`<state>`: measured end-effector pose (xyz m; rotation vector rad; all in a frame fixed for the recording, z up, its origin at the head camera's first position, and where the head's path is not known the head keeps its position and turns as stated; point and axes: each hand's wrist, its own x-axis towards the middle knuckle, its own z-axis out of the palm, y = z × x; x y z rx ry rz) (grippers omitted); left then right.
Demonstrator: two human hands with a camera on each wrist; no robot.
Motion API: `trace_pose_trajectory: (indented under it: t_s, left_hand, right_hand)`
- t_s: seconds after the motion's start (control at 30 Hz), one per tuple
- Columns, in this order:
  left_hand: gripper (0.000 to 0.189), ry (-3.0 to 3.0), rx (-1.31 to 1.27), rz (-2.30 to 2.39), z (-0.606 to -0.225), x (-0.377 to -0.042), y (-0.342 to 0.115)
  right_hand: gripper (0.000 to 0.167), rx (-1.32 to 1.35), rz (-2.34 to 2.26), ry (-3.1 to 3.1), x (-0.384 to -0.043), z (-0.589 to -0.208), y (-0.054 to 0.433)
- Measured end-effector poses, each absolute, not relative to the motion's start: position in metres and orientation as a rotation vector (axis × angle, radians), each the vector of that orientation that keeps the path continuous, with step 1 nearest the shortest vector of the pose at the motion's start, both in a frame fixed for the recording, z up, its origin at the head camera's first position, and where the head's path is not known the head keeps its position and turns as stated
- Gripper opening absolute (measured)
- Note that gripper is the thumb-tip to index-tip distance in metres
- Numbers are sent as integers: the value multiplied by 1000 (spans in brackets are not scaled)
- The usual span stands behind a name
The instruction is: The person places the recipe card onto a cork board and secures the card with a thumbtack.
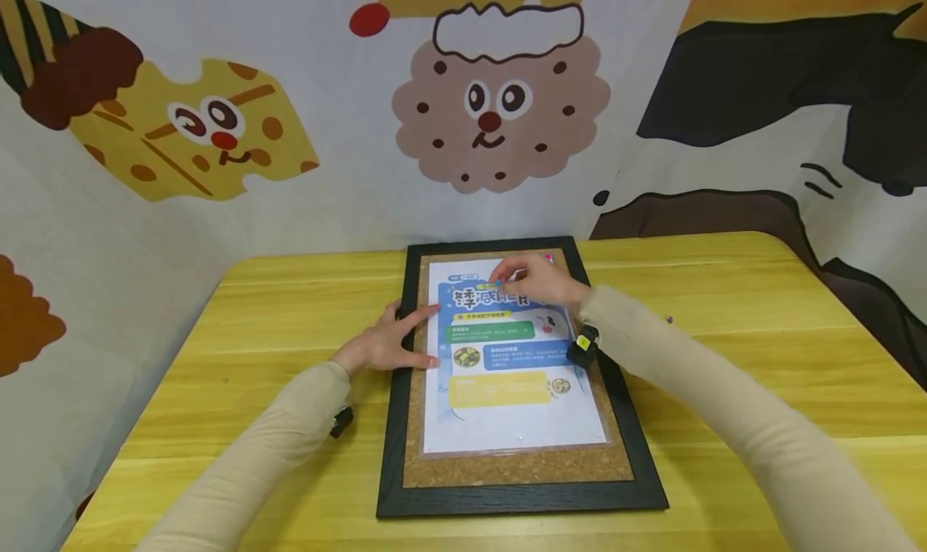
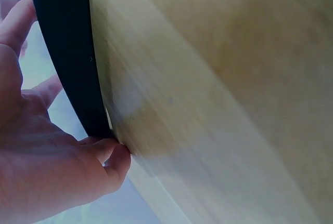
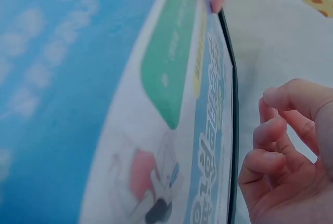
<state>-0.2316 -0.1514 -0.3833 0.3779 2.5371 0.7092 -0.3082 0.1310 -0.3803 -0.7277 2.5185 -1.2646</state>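
A sheet of printed paper (image 1: 507, 423) lies on a cork board (image 1: 521, 469) with a black frame (image 1: 521, 500). My right hand (image 1: 536, 278) is over the sheet's upper part, and its fingertips pinch a small blue push pin (image 1: 497, 283). In the right wrist view, my right hand (image 3: 291, 156) has bent fingers and the pin is hidden. At the board's left side rests my left hand (image 1: 384, 343), spread, two fingers reaching onto the sheet. The left wrist view shows other fingers (image 2: 117, 164) against the frame's outer edge. A pink push pin (image 1: 548, 257) marks the sheet's top right corner.
The board lies on a yellow wood-grain table (image 1: 290, 319). A small purple push pin (image 1: 669, 319) is on the table to the right of the frame. Behind the table hangs a white cloth (image 1: 348, 198) with cartoon food prints.
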Motion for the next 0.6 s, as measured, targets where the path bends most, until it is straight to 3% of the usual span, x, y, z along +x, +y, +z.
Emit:
trace_pose_trajectory:
  t_s: [0.6]
  left_hand:
    - [92, 2534, 363, 684, -384, -233, -152]
  right_hand:
    - [19, -565, -1289, 2625, -352, -378, 90]
